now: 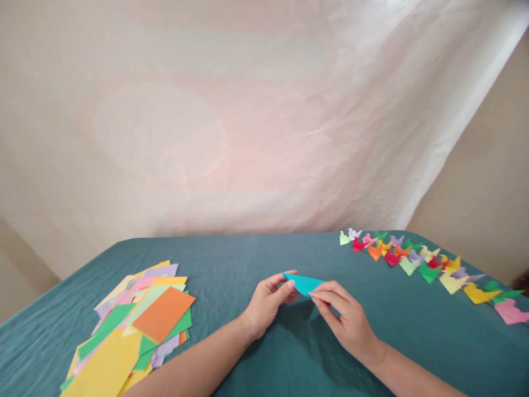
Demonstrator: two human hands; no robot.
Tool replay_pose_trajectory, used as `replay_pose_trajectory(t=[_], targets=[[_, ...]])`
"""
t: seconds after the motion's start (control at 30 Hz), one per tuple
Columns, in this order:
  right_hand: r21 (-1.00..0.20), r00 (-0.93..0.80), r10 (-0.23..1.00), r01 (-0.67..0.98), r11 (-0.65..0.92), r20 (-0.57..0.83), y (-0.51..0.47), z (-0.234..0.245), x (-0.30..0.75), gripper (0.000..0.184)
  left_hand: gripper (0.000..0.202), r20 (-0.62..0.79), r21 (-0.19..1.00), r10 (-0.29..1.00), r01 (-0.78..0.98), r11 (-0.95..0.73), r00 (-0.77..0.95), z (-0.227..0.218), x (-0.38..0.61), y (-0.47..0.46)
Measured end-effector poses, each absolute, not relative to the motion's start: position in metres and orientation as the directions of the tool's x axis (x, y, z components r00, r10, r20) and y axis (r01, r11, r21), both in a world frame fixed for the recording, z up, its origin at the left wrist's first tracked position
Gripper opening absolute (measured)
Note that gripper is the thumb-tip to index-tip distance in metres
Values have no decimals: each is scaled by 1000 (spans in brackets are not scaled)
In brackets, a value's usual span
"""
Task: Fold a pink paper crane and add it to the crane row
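Note:
A folded piece of blue paper (pixel 305 284), narrow and pointed toward the left, is held just above the table between both hands. My left hand (pixel 266 303) pinches its left end, thumb on the near face and fingers behind. At the right end, the thumb and fingertips of my right hand (pixel 345 317) are closed on the lower right corner. The paper's far side is hidden from me.
A loose pile of coloured paper sheets (pixel 165 314) lies on the left of the green cloth-covered table (pixel 231 259). Rows of small folded paper birds (pixel 430 273) stand along the right edge. A pale sheet (pixel 264 121) hangs behind the table.

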State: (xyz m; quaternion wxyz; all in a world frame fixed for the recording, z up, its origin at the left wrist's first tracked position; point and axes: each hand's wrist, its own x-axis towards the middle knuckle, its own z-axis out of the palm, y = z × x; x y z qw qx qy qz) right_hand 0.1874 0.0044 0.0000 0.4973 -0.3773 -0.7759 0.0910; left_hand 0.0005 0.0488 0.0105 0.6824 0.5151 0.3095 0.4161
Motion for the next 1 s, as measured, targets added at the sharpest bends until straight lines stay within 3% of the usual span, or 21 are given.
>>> replay_pose_trajectory(t=[0.57,1.0], targets=[[-675,-63,788,478,562,612,9,1,189,13,50,19,980,889,-183,73,457,9,-1,50],[-829,-45,890,343,441,454,15,-5,194,26,48,37,991,892,-133,26,451,11,0,48]])
